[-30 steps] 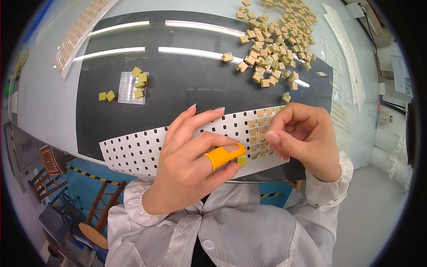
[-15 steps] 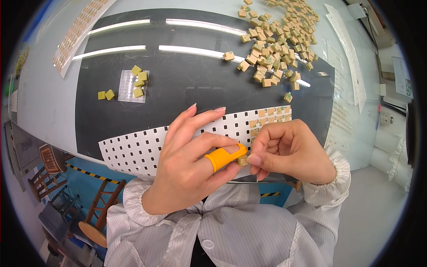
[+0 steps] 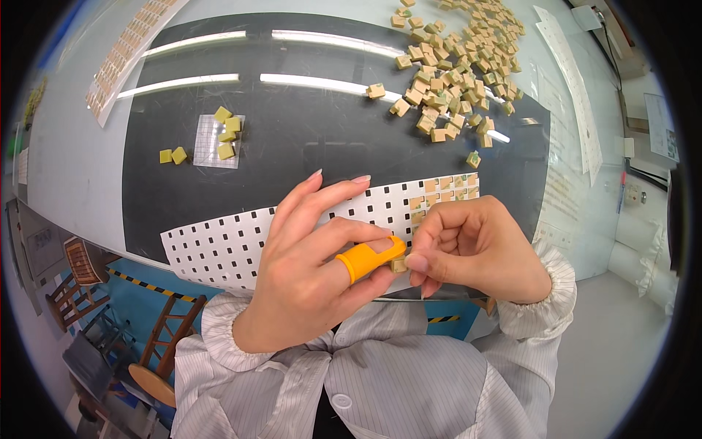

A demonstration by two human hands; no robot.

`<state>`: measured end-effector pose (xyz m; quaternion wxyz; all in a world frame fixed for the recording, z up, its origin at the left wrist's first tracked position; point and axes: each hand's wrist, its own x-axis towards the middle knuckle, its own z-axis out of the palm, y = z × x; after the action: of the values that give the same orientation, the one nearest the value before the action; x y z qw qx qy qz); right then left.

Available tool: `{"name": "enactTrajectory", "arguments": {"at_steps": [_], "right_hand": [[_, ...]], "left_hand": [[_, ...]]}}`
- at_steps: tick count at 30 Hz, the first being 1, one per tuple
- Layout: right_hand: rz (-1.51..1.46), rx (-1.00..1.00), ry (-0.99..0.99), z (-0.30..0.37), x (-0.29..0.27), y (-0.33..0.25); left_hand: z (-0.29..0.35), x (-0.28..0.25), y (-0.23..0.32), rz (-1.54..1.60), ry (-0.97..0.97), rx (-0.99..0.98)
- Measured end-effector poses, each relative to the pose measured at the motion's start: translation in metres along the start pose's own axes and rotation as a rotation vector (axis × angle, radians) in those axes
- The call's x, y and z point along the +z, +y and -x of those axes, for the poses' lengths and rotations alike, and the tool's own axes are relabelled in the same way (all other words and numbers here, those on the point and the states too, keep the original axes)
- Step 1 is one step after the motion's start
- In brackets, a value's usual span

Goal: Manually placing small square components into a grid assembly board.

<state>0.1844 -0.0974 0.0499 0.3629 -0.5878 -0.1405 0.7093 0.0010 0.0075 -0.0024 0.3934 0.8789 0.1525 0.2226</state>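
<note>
Lower centre of frame: small tan block (image 3: 398,265), squarish, mostly hidden, pinched between both hands. L hand (image 3: 314,282) grips it w/ thumb in orange finger cot (image 3: 368,257) + a finger below; other fingers spread. R hand (image 3: 475,249) curled, fingertips on the block. Behind: white sheet w/ black squares (image 3: 219,245) on dark mat (image 3: 307,139). Upper right: pile of blocks (image 3: 461,66). Upper left: few yellow blocks (image 3: 227,135).

Bright overhead glare streaks, edges perhaps slightly blurred.

left hand (image 3: 307,274) pinching, right hand (image 3: 475,249) curled, fingertips meeting
</note>
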Motion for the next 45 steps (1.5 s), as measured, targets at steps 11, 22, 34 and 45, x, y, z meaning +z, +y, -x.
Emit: {"name": "enactTrajectory", "arguments": {"at_steps": [11,22,34,45], "right_hand": [[0.201,-0.182,0.055,0.001,0.008,0.009],[0.498,-0.507,0.120,0.000,0.003,0.012],[0.527,-0.397,0.154,0.000,0.006,0.010],[0.802,-0.643,0.648,-0.004,0.000,0.021]], "left_hand": [[-0.001,0.000,0.001,0.004,0.001,-0.003],[-0.001,-0.001,0.001,0.005,-0.016,0.003],[-0.001,0.000,0.001,0.006,-0.008,-0.005],[0.001,-0.003,0.001,0.003,-0.024,-0.009]]}}
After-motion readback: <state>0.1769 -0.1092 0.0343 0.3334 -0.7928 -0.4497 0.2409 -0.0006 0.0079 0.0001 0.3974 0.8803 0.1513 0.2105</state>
